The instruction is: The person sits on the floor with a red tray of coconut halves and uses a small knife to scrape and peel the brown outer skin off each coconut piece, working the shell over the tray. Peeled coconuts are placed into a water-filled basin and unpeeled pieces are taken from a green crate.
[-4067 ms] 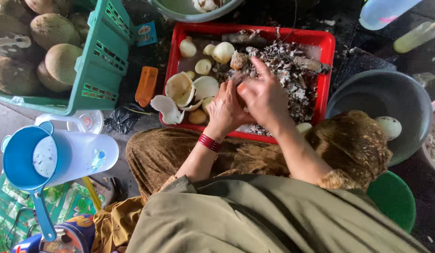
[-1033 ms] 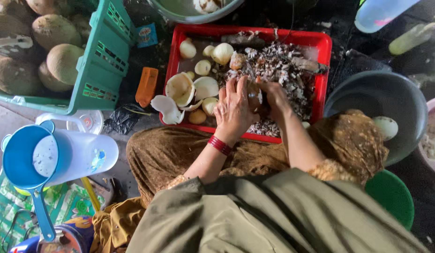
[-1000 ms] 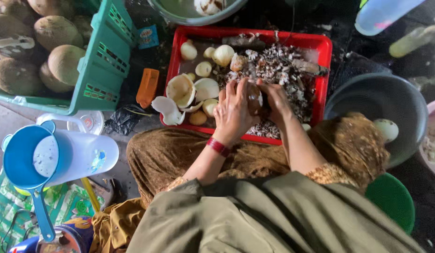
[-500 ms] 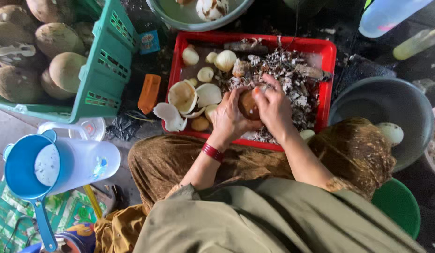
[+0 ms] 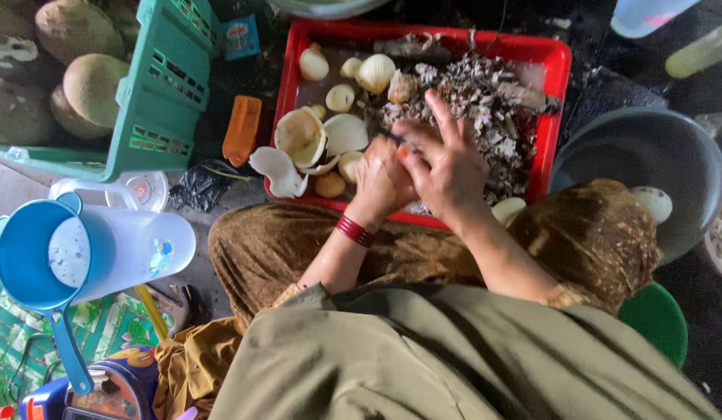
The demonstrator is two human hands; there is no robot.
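Note:
My left hand (image 5: 379, 180), with a red bangle at the wrist, is closed around a small brown round piece that is almost fully hidden. My right hand (image 5: 448, 165) lies over it with fingers spread; whatever it grips is covered. Both hands hover above the near edge of a red tray (image 5: 562, 71). The tray holds a heap of grey-brown peelings (image 5: 485, 101), several pale peeled pieces (image 5: 374, 71) and cream shell halves (image 5: 301, 136).
A green basket (image 5: 162, 93) of large brown husked fruits (image 5: 92, 85) stands at the left. An orange block (image 5: 242, 128) lies beside the tray. A blue scoop (image 5: 38, 253) rests in a white jug (image 5: 139, 245). A grey basin (image 5: 649, 152) holds a white piece (image 5: 653, 204).
The view has shifted and drawn closer. My hands have turned the brown piece; the right hand's fingers now spread over it and hide it, where earlier it showed between both hands.

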